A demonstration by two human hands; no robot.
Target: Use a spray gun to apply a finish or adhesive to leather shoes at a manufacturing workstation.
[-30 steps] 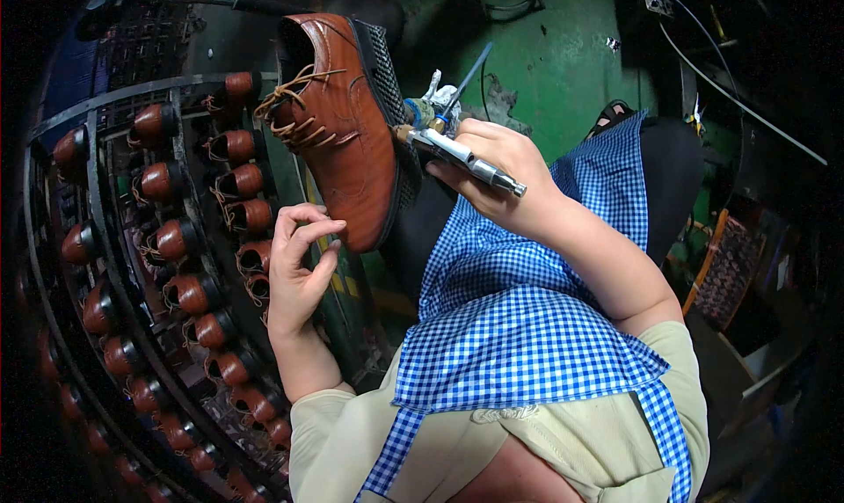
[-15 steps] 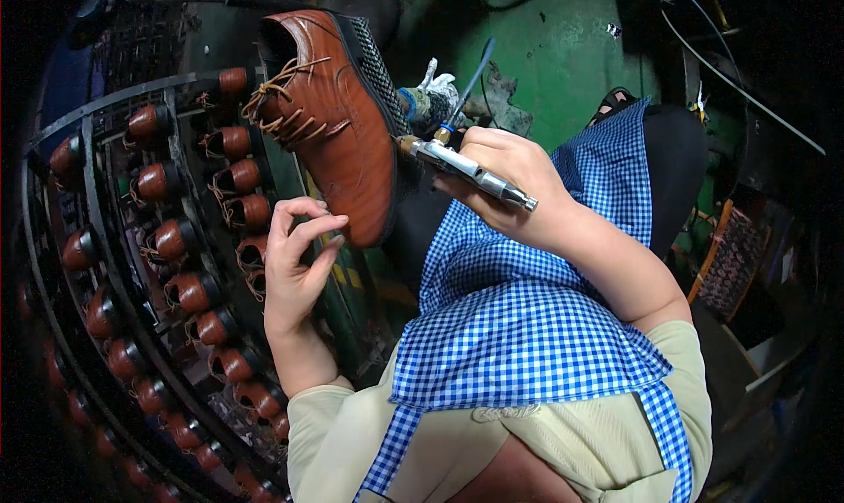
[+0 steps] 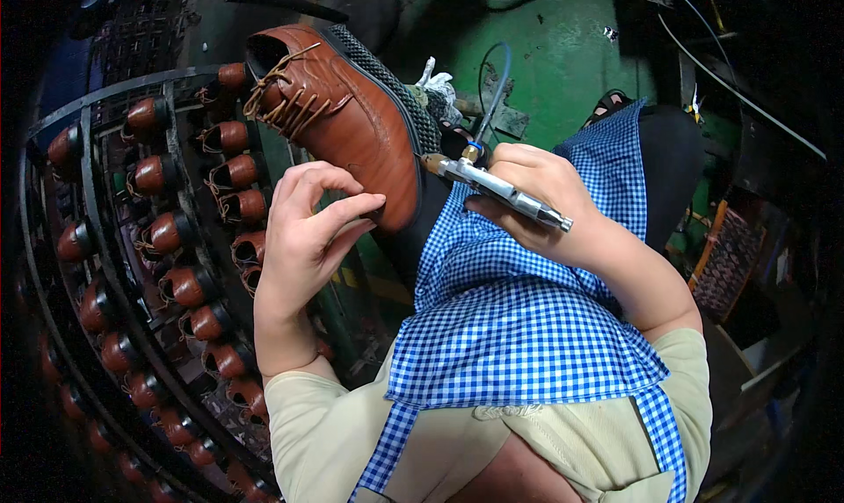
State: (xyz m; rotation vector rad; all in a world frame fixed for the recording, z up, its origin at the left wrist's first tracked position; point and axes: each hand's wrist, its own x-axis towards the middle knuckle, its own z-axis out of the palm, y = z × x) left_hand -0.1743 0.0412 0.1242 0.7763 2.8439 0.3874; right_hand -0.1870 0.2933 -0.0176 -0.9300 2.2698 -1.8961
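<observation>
A large brown leather lace-up shoe [image 3: 352, 142] with a dark textured sole tilts at upper left centre, toe toward me. Beside its toe is my left hand [image 3: 308, 222]; its fingers are bent, the tips slightly apart, with nothing visible between them. Whether they touch the leather I cannot tell. My right hand [image 3: 541, 191] is closed around a small silver spray gun [image 3: 505, 191] fed by a thin blue hose [image 3: 504, 85]. The brass nozzle points left at the sole edge near the toe, very close to it. What supports the shoe is mostly hidden.
On the left, a metal rack [image 3: 101, 222] carries several rows of brown shoes [image 3: 167, 232]. A whitish glove-like thing [image 3: 432, 76] lies behind the shoe, over the green floor [image 3: 563, 46]. My blue checked apron [image 3: 527, 327] covers my lap. A pale cable [image 3: 738, 85] crosses at upper right.
My left hand has moved up and right to the shoe's toe. The shoe has tilted further. My right hand and the spray gun have shifted slightly right and down.
</observation>
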